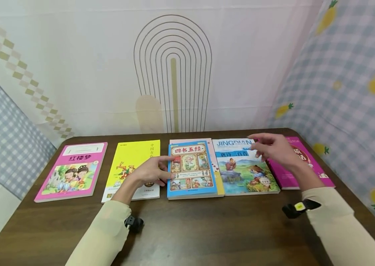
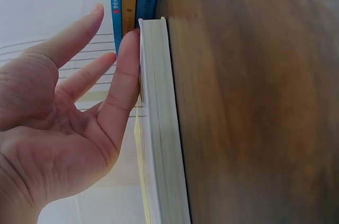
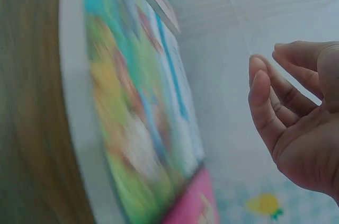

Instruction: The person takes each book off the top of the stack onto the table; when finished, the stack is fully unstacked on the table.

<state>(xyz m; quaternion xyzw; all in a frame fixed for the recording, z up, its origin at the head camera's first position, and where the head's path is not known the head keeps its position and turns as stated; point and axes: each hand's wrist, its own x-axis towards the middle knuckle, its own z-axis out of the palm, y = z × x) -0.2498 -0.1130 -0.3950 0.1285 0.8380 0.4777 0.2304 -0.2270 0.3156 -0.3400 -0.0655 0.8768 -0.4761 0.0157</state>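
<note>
Nearest, a dark wooden table (image 1: 187, 232) is crossed by two pale sleeves (image 1: 102, 229), a small black device (image 1: 134, 223) being fixed at each cuff. Over the yellow book (image 1: 124, 157) the left hand (image 1: 150, 170) is held with its fingers apart; two fingertips are reached across the left edge of the blue book (image 1: 194, 170), though how firmly they are pressed cannot be told. The blue book is laid mid-row over a pink cover (image 1: 216, 157). Above the landscape-covered book (image 1: 237, 170), the right hand (image 1: 275, 149) is poised with loosely bent, ungripping fingers. The row is ended by a pink book (image 1: 71, 173) at left and a magenta book (image 1: 287, 175) at right. Behind, a white cloth (image 1: 247, 62) printed with nested arches is hung, flanked by checked fabric (image 1: 347, 92).
</note>
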